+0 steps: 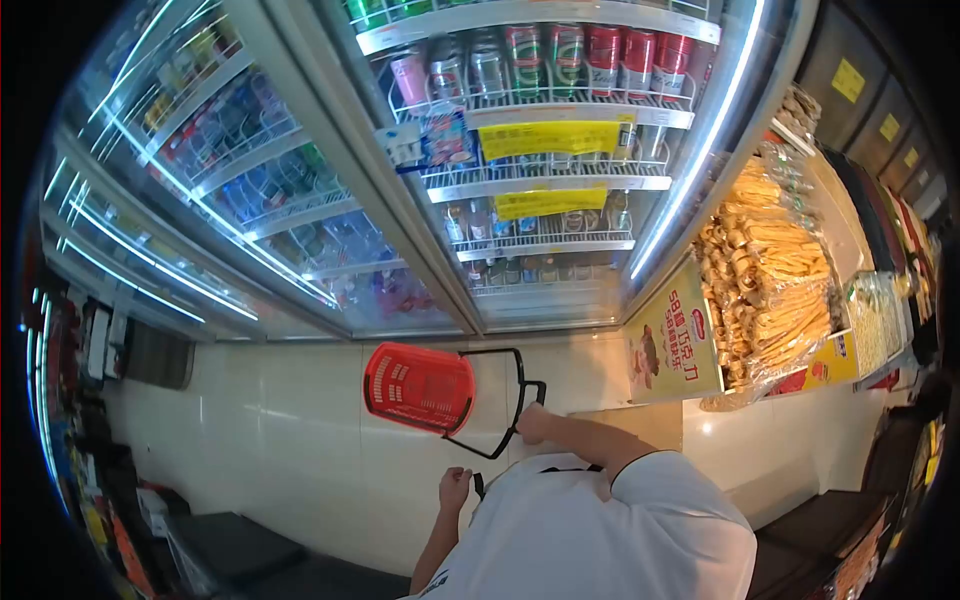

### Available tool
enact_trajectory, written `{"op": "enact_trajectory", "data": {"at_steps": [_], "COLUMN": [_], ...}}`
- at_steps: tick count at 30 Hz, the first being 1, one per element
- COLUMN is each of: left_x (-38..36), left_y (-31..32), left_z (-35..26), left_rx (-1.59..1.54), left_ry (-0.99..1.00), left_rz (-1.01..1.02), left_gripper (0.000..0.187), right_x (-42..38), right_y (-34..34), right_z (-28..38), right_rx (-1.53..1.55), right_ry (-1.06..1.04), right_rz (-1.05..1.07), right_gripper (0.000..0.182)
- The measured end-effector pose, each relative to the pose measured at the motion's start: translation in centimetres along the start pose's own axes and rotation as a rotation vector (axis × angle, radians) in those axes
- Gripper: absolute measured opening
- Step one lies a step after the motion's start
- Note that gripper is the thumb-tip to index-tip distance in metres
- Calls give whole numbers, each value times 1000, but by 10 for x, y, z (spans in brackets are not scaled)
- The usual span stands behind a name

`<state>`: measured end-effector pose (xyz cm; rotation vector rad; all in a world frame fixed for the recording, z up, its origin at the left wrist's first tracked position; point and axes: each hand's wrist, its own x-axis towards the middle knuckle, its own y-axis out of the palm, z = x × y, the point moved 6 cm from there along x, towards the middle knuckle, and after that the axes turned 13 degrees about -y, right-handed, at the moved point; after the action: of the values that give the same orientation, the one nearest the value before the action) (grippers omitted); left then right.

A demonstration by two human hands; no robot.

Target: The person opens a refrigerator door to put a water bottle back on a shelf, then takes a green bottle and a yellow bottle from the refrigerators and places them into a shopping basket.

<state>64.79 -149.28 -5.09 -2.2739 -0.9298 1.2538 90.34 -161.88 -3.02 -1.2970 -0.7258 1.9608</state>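
Note:
A red plastic shopping basket (pixel 418 385) hangs low in front of me, with slotted walls and nothing showing inside. Its long black handle (pixel 519 375) stretches out to the right. My right hand (pixel 535 423) is closed around the grip end of that handle, beside my white shirt. Down on the left, my left hand (pixel 455 487) has its fingers curled together near my waist. A short black strap-like piece (pixel 479 486) shows right at its fingertips; I cannot tell whether the hand holds it.
A glass-door drinks cooler (pixel 550 326) with shelves of cans and bottles stands ahead, more coolers running left. On the right, bagged snacks (pixel 770 280) are piled behind a promotional sign (pixel 675 340). Dark low boxes (pixel 235 545) sit behind on the left, on pale floor tiles (pixel 270 420).

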Motion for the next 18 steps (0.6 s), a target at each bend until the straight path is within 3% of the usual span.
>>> {"op": "enact_trajectory", "data": {"at_steps": [3,7,9,12,15,18], "left_x": [-41,-76,-99,-161,-193,-227], "left_y": [-10,-9,3,-9,-4,2], "left_z": [27,128,202,243,305,339], "left_rx": [-82,25,139,170,61,-13], "left_ry": [-21,-97,-342,-502,-488,-528], "left_rz": [-56,-90,38,175,15,-11], "left_gripper": [44,42,39,37,37,37], "right_x": [-10,-21,-31,-45,-59,-80], "right_y": [-2,4,1,6,16,19], "right_z": [-2,-5,4,11,12,14], "right_rx": [-25,-108,-113,-145,-202,-214], "right_ry": [58,116,136,198,210,190], "right_rz": [-4,20,13,-63,-121,-52], "right_gripper": [29,30,32,29,38,40]}}
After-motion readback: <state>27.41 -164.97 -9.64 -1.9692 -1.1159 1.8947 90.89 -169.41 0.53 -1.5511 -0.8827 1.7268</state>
